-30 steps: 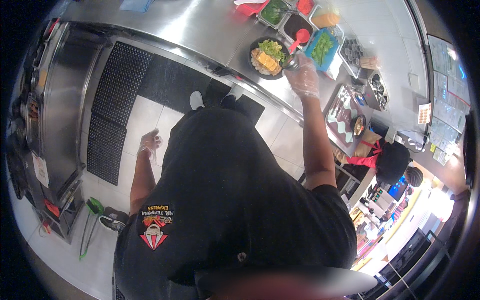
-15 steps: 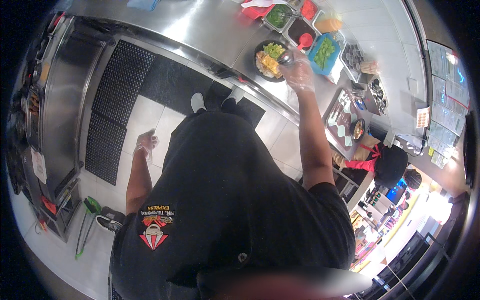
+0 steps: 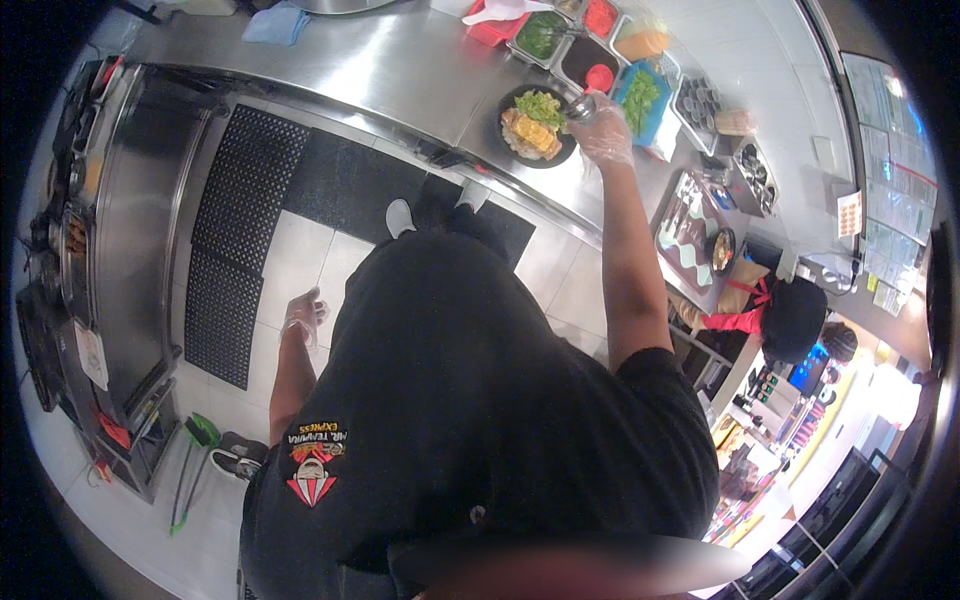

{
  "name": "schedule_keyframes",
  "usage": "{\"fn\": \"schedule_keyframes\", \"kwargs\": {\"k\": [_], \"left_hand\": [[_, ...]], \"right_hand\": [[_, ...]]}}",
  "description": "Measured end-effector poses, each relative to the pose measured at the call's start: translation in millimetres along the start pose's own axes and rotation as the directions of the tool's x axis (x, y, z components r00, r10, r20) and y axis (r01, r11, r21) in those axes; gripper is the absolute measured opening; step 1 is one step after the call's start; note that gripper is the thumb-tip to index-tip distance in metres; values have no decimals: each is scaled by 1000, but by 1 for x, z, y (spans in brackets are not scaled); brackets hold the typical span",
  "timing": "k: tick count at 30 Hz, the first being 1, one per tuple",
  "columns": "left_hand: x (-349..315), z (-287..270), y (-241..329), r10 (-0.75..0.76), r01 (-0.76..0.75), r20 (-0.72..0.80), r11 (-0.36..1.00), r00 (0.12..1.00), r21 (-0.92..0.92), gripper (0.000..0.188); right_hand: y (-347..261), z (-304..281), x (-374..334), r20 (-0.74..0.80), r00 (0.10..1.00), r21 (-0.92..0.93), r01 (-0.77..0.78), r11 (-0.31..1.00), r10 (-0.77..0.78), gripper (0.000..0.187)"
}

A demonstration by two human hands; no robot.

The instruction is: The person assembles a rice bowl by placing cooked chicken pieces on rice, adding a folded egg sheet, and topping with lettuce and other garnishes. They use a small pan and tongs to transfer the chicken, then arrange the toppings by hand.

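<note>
In a clear plastic glove, my right hand (image 3: 606,138) grips a small metal shaker (image 3: 579,109) at the right edge of a black bowl (image 3: 566,152). The bowl sits on the steel counter and holds green lettuce (image 3: 540,107), white rice and a browned piece topped with a yellow slice (image 3: 527,128). My left hand (image 3: 306,314), gloved too, hangs low over the floor at my side. Its fingers are loosely apart, with nothing in them.
Beyond the bowl stand containers of chopped greens (image 3: 540,36), dark sauce with a red scoop (image 3: 599,78) and leafy greens in a blue tub (image 3: 641,98). A tray (image 3: 686,235) with another bowl is at right, near a co-worker in a black cap (image 3: 795,318). Black mats (image 3: 240,190) cover the floor.
My right hand and the shaker have shifted slightly right, from over the bowl's edge to beside it. The fingers of my left hand look a little more spread.
</note>
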State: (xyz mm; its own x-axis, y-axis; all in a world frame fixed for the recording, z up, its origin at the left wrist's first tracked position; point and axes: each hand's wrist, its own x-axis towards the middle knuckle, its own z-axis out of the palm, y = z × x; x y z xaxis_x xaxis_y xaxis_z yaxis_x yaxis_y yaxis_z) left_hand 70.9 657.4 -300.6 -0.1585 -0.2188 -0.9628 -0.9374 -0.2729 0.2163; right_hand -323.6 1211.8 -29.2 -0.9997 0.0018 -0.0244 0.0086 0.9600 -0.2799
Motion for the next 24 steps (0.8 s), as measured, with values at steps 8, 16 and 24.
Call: {"fn": "schedule_keyframes", "kwargs": {"k": [8,16,24], "left_hand": [[-14,16,35,96,-98,20,992,995,83,47],[-45,64,92,137,-137,9,978,990,155,51],[-48,126,115,97,-98,12,983,995,156,52]], "right_hand": [[25,-4,-10,-59,997,52,-42,998,45,62],[40,-10,-16,-7,998,156,-56,986,58,47],[45,19,1,19,1000,309,1,951,-7,67]]}}
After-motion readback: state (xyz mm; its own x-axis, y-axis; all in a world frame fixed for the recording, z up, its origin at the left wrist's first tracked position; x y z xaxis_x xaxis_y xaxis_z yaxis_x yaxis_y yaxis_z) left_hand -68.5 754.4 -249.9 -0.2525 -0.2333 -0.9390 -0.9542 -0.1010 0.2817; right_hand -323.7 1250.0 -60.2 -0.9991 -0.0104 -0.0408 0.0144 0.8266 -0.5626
